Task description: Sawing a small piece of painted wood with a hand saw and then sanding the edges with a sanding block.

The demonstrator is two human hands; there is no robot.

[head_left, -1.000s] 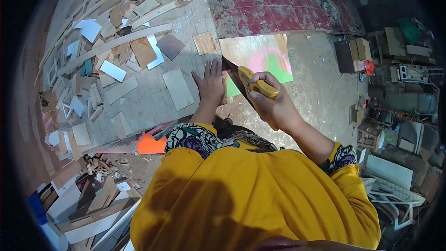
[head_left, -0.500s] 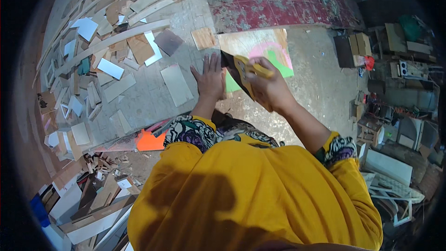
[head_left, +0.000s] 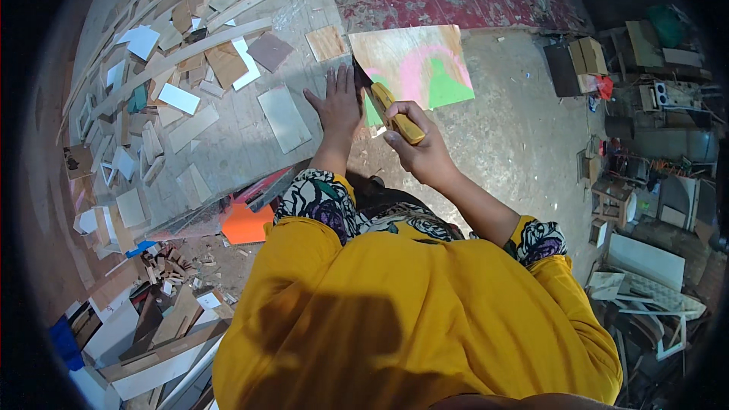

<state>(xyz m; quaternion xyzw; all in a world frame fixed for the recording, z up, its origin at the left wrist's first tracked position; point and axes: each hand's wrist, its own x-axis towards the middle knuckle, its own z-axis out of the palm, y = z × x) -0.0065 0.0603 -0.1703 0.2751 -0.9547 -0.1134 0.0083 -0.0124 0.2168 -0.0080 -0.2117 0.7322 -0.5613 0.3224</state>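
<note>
My right hand [head_left: 422,149] is closed round the yellow handle of a handsaw [head_left: 397,111]. The saw's dark blade reaches away from me along the right edge of the worktable [head_left: 292,23], close beside my left hand. My left hand [head_left: 339,106] lies flat at that edge, fingers spread and pointing away from me, gripping nothing. Whatever may be under its palm is hidden. Just right of the blade is a plywood panel [head_left: 406,49] painted pink and green. How the blade meets the panel or the table edge is too dark to tell.
Wood offcuts [head_left: 228,64] cover the table's left side. A pale board [head_left: 284,119] and a small plywood square [head_left: 326,43] lie near my left hand. More scrap [head_left: 171,319] is piled at lower left. Boxes [head_left: 587,57] and a stool [head_left: 610,199] stand on the right.
The saw and my right hand have come nearer to me and a little left, and the handle has turned. My left hand stays flat in place. The whole view has shifted slightly.
</note>
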